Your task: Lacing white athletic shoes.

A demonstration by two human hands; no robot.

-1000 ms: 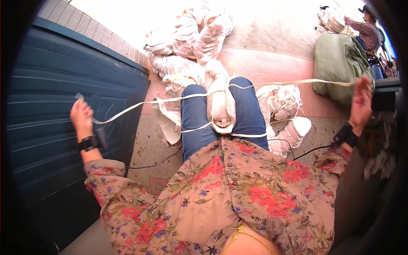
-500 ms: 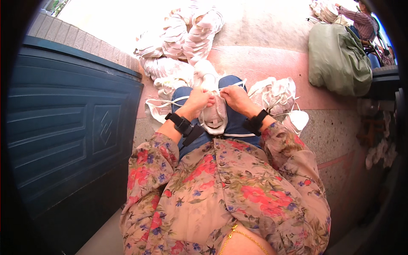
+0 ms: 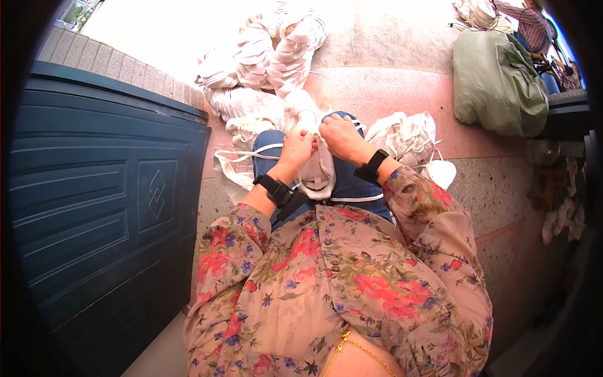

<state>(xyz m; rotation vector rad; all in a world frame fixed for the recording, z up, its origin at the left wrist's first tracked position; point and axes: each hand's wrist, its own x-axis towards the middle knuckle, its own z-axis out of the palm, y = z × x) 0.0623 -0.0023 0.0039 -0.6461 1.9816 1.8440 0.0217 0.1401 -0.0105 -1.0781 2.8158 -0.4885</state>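
A pale shoe [image 3: 317,171] lies between my thighs, its heel end toward me. My left hand [image 3: 298,149] is at the shoe's left side, its fingers pinched on a white shoelace [image 3: 254,153] that trails over my left thigh. My right hand [image 3: 341,134] is over the shoe's right side, fingers closed at the lace by the opening. The fingertips of both hands are close together and partly hide the lacing. A white band [image 3: 359,200] crosses my right thigh.
Bundles of white, overlapping shoe parts [image 3: 254,60] lie ahead on the floor. A tangled white pile [image 3: 405,139] is right of my knee. A blue panelled door [image 3: 81,188] stands left. At far right are a green sack [image 3: 499,85] and another person [image 3: 534,28].
My right hand has moved slightly left and forward, nearer my left hand. The lace stretch that showed beyond my right hand is now mostly hidden. The view has shifted a little.
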